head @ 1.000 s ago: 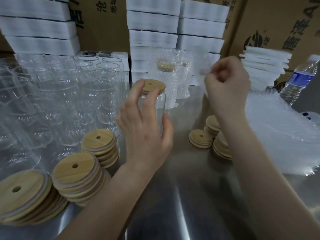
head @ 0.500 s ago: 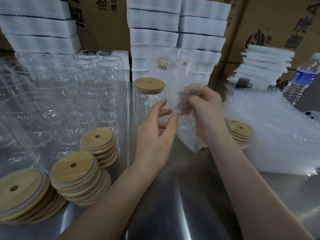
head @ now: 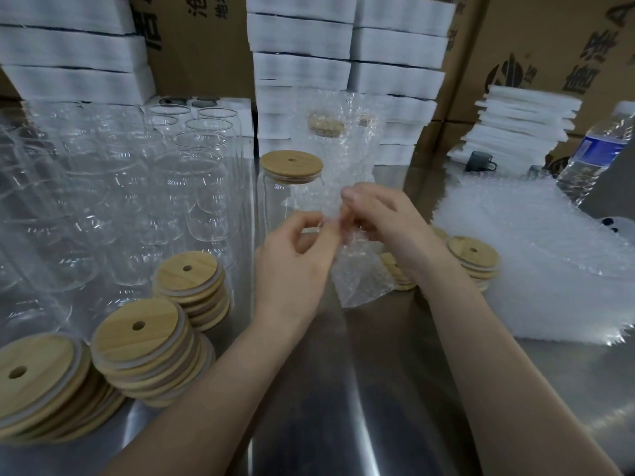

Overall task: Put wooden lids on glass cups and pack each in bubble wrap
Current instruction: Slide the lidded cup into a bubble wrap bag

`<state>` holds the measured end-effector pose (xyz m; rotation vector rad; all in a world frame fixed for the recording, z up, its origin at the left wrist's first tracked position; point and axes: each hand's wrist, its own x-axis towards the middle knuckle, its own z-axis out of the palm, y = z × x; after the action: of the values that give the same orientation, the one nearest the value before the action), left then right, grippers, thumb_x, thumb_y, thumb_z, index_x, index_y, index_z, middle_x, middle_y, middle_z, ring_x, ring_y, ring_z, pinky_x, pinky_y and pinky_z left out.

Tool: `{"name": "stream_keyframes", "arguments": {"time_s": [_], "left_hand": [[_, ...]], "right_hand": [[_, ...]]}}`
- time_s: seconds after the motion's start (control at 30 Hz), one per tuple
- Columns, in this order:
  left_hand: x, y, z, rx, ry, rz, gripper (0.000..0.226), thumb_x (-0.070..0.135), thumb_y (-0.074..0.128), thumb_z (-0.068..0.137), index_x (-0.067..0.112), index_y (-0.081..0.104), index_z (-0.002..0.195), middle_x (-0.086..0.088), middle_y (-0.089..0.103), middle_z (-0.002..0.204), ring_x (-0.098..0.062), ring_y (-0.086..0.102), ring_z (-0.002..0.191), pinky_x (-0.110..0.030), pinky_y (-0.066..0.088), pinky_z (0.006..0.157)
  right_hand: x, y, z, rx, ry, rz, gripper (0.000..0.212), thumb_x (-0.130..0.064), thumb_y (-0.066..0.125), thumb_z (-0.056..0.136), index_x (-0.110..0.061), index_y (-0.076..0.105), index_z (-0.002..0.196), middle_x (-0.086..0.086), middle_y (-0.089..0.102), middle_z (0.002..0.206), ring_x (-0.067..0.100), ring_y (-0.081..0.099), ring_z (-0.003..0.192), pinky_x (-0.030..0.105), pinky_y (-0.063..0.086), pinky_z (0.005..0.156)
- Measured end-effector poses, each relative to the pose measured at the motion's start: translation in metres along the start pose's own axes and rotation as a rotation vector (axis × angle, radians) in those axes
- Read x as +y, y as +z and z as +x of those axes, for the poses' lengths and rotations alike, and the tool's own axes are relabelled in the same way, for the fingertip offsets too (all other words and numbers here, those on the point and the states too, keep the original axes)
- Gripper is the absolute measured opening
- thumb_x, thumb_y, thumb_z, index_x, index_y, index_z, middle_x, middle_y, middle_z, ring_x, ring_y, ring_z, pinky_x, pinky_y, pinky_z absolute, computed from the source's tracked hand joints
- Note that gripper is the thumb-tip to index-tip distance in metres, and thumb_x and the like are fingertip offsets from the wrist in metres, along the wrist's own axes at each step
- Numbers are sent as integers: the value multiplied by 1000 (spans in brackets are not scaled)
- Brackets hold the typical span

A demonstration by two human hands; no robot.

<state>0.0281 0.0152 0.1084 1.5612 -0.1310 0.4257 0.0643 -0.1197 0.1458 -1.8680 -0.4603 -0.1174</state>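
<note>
Head view: the lidded cup (head: 292, 201) stands upright on the tabletop (head: 343, 389), just behind the hands and unwrapped. The left hand (head: 292, 262) and right hand (head: 388, 228) each have the grip pinching the mouth of a bubble bag (head: 359, 276) (apparently to part it). Risks, as judged: the film layers cling and the mouth fails to open; a knuckle tips the cup; the lid (head: 291, 165) lifts off during bagging.

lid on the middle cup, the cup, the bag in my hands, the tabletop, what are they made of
Lid: looks like pale wood or bamboo, matte, with grain lines and a hole. Cup: clear glass, by its sharp glints. Bag: clear plastic bubble wrap, dimpled air cells. Tabletop: probably stainless steel, brushed, streaky reflections.
</note>
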Motion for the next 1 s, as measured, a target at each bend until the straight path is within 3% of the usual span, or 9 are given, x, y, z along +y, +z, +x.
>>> {"name": "stream_keyframes", "arguments": {"time_s": [0.1,0.2,0.37,0.47,0.53,0.7,0.8,0.9,1.0], "left_hand": [[-1,-1,0,-5,51,48,25,40,50,76,30,71,86,-7,69,74,-30,65,76,-56,55,75],[-3,-2,0,-5,123,83,34,39,45,77,17,70,80,-16,59,68,-36,57,73,-57,52,70],[-3,-2,1,41,79,70,36,37,49,77,4,64,73,-22,55,68,-38,52,69,-57,52,69],[-1,-2,3,93,-14,-12,26,30,51,76,10,68,75,-20,62,73,-38,59,72,-48,57,65],[-1,-3,2,123,-51,-65,22,27,53,77,10,67,72,-12,64,68,-23,60,65,-40,57,58],[1,-5,2,132,-80,-26,24,38,61,74,14,61,74,4,60,56,-20,59,60,-59,56,70],[5,-5,1,93,-96,32,36,53,67,68,17,64,76,2,67,59,-23,65,57,-58,57,68],[3,-4,3,91,-104,127,17,41,66,64,31,68,77,-2,68,61,-30,66,60,-56,57,65],[0,-4,4,84,-121,175,18,32,61,64,37,70,79,2,67,61,-28,68,63,-53,58,65]], "right_hand": [[3,1,-1,61,6,9,49,-50,70,78,-7,57,95,4,68,64,10,61,58,18,47,53],[2,5,1,54,25,23,29,-31,76,83,-13,56,95,23,71,82,15,59,61,22,46,53],[0,7,-2,55,-8,63,11,-17,73,88,-14,62,86,28,69,84,23,58,68,31,46,61],[0,5,-1,56,-28,110,12,-13,75,84,-18,65,80,20,66,73,8,56,53,16,44,50],[0,3,-1,62,-14,136,11,-7,74,84,-18,70,83,6,69,72,5,57,52,15,45,49],[0,-1,-2,160,-29,65,22,7,58,90,-9,73,91,-15,65,61,1,51,51,15,44,51],[-3,1,-4,107,-74,5,27,10,58,89,-12,74,91,-4,69,79,8,56,62,18,49,58],[-3,2,-4,69,-95,-62,34,13,55,88,-14,75,91,8,59,87,18,53,69,24,48,64],[-3,0,-3,148,-106,-91,45,14,51,86,-24,74,80,14,61,92,17,52,65,19,44,56]]}}
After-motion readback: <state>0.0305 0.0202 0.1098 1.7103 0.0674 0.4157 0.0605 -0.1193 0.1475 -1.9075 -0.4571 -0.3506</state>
